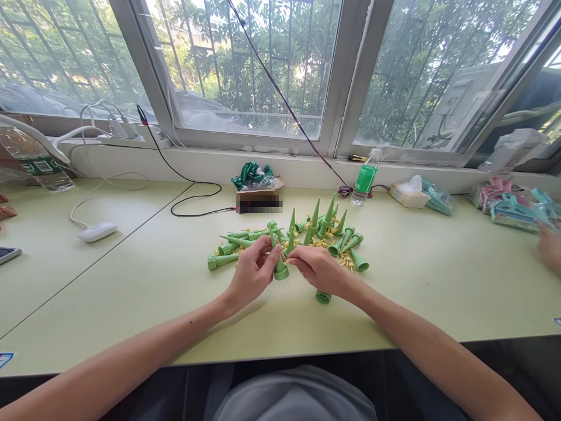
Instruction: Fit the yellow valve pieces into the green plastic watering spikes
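Note:
Between the fingers of my left hand (254,266) is a green plastic spike (281,271), its wide collar low and its point upward. My right hand (319,268) pinches a small yellow plastic piece (287,263) against the spike's side; the fingers partly hide it. Behind both hands lies a pile of similar green spikes (328,219), some upright on their collars and some on their sides. Small yellow pieces (346,261) are scattered among them. One more green spike (323,297) lies under my right wrist, its open end facing me.
A small cardboard box (259,193) with green plastic stands behind the pile. Farther right are a water bottle (363,178), a tissue pack (409,193) and bagged clips (511,207). Another person's hand (550,245) shows at the right edge. A white mouse (97,232) lies left.

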A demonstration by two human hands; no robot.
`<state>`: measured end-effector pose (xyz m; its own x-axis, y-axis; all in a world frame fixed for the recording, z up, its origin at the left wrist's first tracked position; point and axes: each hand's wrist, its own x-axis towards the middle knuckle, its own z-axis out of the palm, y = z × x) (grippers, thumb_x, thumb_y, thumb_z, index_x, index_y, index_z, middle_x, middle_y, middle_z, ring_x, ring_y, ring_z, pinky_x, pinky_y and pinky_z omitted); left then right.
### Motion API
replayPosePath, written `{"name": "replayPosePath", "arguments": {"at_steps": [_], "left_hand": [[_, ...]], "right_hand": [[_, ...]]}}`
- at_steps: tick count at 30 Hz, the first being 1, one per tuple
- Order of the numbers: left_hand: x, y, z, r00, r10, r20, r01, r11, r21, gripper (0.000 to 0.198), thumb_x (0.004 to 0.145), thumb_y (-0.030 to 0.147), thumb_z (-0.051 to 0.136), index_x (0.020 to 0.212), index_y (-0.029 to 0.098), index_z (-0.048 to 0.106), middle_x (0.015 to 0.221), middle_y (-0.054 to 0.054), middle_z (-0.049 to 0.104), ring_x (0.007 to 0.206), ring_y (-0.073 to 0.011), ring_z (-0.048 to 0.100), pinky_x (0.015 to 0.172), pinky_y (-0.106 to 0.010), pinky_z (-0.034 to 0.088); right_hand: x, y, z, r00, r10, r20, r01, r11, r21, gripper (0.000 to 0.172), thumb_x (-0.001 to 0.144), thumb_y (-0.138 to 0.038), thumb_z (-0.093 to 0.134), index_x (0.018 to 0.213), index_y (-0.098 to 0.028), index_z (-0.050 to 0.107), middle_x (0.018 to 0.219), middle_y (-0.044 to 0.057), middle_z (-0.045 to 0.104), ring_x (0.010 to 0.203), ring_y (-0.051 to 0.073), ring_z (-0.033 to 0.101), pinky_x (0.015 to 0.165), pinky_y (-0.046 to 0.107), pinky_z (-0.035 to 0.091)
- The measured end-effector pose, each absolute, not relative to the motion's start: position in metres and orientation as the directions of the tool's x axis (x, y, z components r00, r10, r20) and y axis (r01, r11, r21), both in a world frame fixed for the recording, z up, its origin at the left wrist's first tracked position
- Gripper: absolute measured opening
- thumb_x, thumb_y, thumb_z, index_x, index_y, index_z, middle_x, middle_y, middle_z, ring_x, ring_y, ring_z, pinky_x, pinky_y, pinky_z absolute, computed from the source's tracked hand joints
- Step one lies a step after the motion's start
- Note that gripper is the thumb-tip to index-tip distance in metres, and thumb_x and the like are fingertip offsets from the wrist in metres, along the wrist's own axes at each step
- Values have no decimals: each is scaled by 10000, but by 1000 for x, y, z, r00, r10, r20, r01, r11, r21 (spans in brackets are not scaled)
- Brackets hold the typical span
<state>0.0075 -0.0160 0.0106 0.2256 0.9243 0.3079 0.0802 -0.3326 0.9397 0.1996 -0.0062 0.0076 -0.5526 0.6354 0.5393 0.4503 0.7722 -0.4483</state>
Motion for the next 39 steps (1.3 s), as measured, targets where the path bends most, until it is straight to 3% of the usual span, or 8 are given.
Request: {"name": "replayPosePath", "arguments": {"at_steps": [6,12,18,23,28,33,39], "left_hand": [[4,-16,7,241,876,418,196,-466,863,226,975,412,533,952,188,548,720,9,579,470,-62,439,407,-187,352],[5,-15,6,238,880,411,170,-455,874,221,976,403,534,943,185,548,726,13,577,481,-57,437,413,-184,349],[10,-16,11,207,931,302,25,-313,949,256,952,438,573,875,200,518,630,60,470,413,-44,361,362,-176,320],[8,-11,17,211,970,122,-119,-99,988,283,896,447,650,851,195,528,544,83,413,384,-47,299,335,-174,338],[7,-9,23,243,970,-33,-205,85,975,300,844,444,702,838,183,554,416,106,330,380,-46,243,329,-138,293],[6,-9,24,252,968,-12,-210,67,975,321,817,451,732,851,183,558,438,103,346,387,-43,251,324,-132,288],[6,-10,21,245,965,95,-140,-61,988,316,856,460,696,855,187,536,652,45,521,409,-33,309,324,-162,337]], "right_hand": [[201,-8,7,-569,673,473,511,740,-438,320,1052,-290,337,764,-203,445,675,-1,501,587,131,421,599,246,347],[200,-11,11,-535,724,437,541,690,-481,317,1053,-297,359,754,-208,417,667,-20,457,578,119,393,585,239,307],[197,-14,16,-498,724,477,447,686,-574,82,1009,-255,489,1005,-195,545,733,-22,555,597,117,470,617,235,381],[198,-14,13,-514,680,523,383,728,-569,167,965,-204,558,1130,-184,555,808,8,615,655,132,561,638,244,452],[198,-12,12,-512,650,562,342,754,-560,148,977,-193,542,1118,-181,582,870,38,663,718,143,601,685,256,491],[198,-12,11,-497,657,567,351,750,-561,137,985,-188,514,1100,-175,588,848,39,668,714,146,608,700,262,493],[199,-11,10,-496,684,535,397,727,-560,88,997,-250,513,998,-186,575,773,17,647,632,135,560,640,243,441]]}}
